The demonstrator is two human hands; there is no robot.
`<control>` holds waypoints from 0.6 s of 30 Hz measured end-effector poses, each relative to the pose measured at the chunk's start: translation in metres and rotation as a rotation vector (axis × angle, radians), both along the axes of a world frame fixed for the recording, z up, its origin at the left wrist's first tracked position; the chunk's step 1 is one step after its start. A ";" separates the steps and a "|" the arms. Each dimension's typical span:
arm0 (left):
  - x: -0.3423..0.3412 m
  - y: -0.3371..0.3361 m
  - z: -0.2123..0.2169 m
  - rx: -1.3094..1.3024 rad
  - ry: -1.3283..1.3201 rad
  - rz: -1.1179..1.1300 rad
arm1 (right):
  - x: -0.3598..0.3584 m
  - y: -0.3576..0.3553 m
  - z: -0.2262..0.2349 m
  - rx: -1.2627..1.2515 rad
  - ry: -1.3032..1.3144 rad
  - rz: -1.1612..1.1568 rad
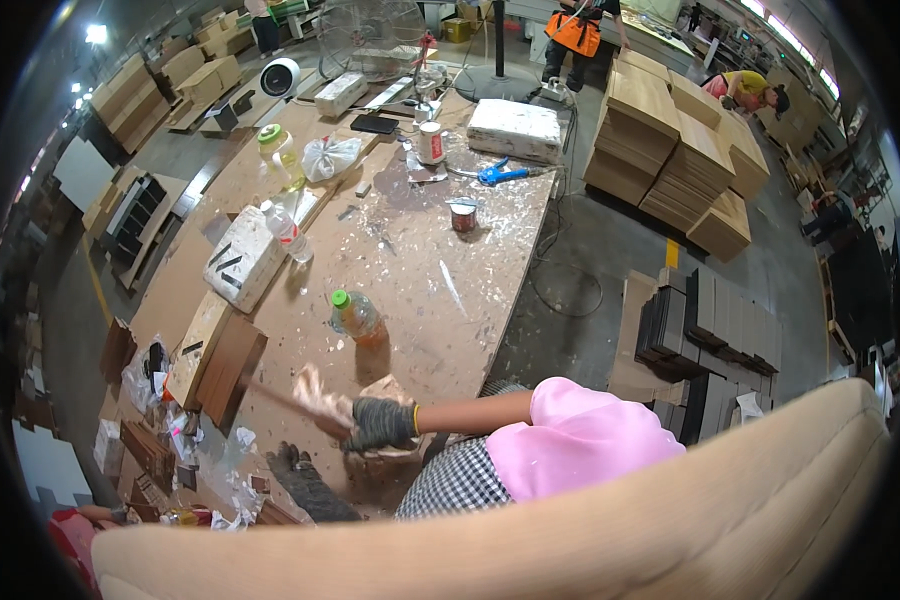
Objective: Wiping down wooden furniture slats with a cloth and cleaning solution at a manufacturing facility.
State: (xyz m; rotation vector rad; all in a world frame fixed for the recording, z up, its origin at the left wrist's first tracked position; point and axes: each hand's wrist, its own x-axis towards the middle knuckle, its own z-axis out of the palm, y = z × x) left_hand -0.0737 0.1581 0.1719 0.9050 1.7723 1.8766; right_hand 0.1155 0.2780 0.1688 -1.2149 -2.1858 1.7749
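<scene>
My right hand [382, 424], in a dark grey knit glove, comes in from the right under a pink sleeve. It is closed on a crumpled tan cloth [320, 398], which sits against a narrow brown strip [295, 408]; both are smeared by motion. Closer to me, my left hand [310, 485] wears a dark glove, its fingers stretched out over the table and apart from the strip. The beige brim along the bottom hides its forearm. Just beyond the hands a green-capped plastic bottle [358, 318] with some orange liquid stands upright on the paint-spattered table [420, 270].
Left of the bottle lie stacked brown boards [232, 370], a white wrapped block [245, 258] and a clear bottle [288, 232]. Farther off are a small tin [463, 214], a blue hand tool [500, 173] and a yellow-green jug [280, 158]. Scraps [235, 470] litter the near left; a red-sleeved person [73, 540] is there.
</scene>
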 end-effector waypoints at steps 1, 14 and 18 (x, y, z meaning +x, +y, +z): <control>-0.009 0.007 0.008 0.048 -0.037 0.064 | -0.006 -0.011 -0.004 0.149 0.134 0.019; -0.058 -0.017 0.028 0.315 -0.472 0.074 | 0.005 -0.054 -0.011 0.276 0.218 0.086; 0.003 -0.012 0.007 0.414 -0.511 -0.163 | 0.012 -0.033 -0.003 -0.094 0.049 0.032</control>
